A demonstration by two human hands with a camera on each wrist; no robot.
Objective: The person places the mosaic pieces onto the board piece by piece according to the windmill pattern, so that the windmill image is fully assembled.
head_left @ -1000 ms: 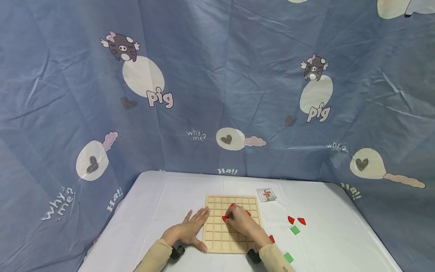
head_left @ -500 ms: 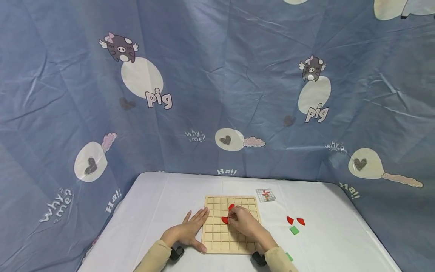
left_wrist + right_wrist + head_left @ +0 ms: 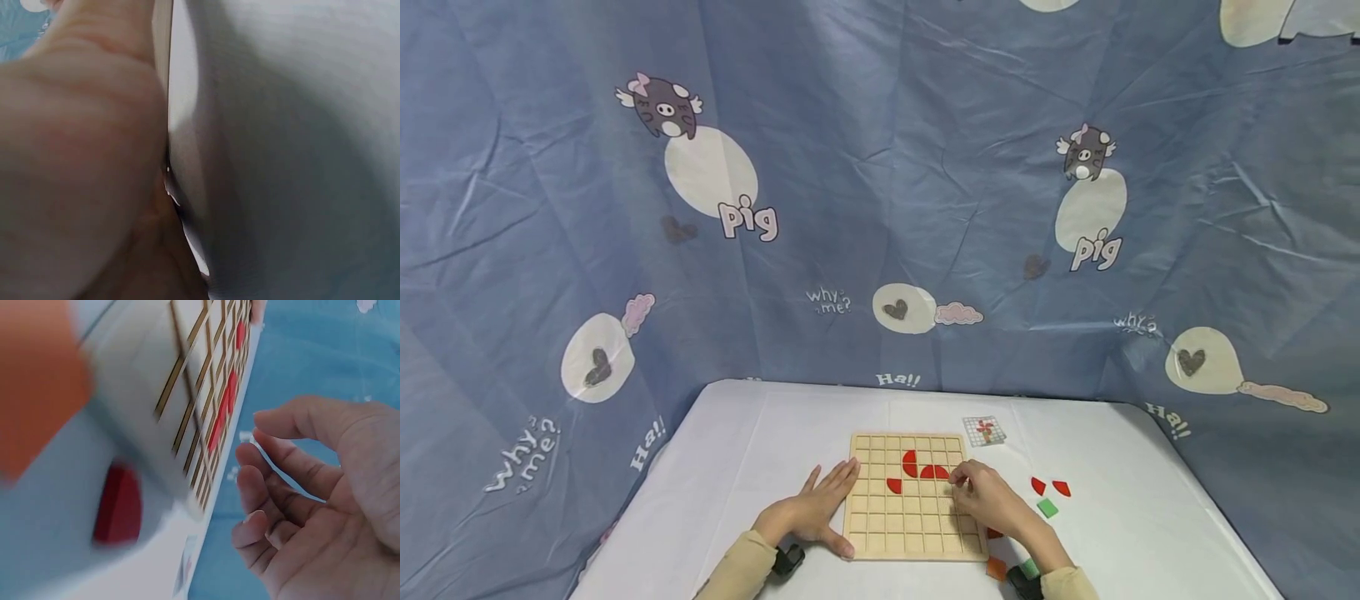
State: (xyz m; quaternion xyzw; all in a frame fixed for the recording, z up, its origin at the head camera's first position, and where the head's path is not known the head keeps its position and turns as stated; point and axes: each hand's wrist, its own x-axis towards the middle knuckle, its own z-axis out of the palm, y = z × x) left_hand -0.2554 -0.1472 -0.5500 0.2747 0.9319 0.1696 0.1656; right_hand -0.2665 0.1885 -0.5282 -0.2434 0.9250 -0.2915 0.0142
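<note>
A wooden grid board (image 3: 902, 546) lies on the white table, and several red quarter-circle pieces sit in its cells. One red piece (image 3: 894, 485) lies apart, left of the joined ones. My left hand (image 3: 811, 508) rests flat at the board's left edge, fingers spread and thumb near the lower corner. Over the board's right edge hovers my right hand (image 3: 988, 497), its fingers loosely bent with nothing between them in the right wrist view. The left wrist view is mostly filled by the left hand's blurred skin (image 3: 75, 144) and the tablecloth.
Right of the board lie two red pieces (image 3: 1061, 488) and a green square (image 3: 1047, 507). An orange piece (image 3: 996, 568) and another green piece (image 3: 1029, 568) lie near the right wrist. A pattern card (image 3: 984, 430) rests behind the board's right corner. A blue curtain (image 3: 820, 250) hangs behind.
My right hand has moved from the board's middle to its right edge, leaving the red pieces there in view. The left hand has stayed in place.
</note>
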